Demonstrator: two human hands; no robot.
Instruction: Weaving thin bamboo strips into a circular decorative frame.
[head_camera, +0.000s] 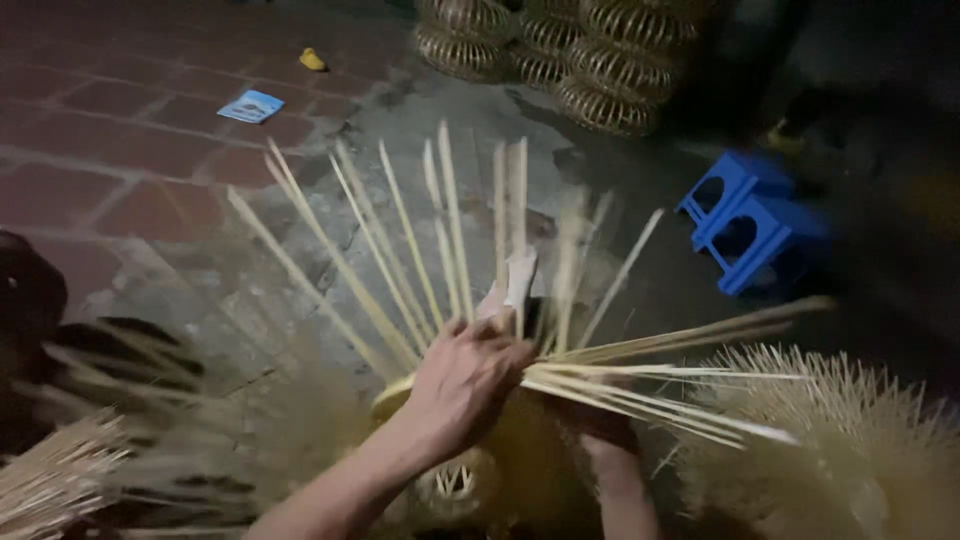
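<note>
Two hands: left hand and right hand, one half-woven bamboo basket with many loose strips, too many to count; two blue plastic stools, one blue card, one small yellow object, and several finished woven baskets, number unclear

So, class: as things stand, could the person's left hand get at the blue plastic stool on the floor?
Probably not directly. The left hand is pressed onto the half-woven bamboo basket, and the blue stool sits beyond the fan of bamboo strips on the far right side.
</note>
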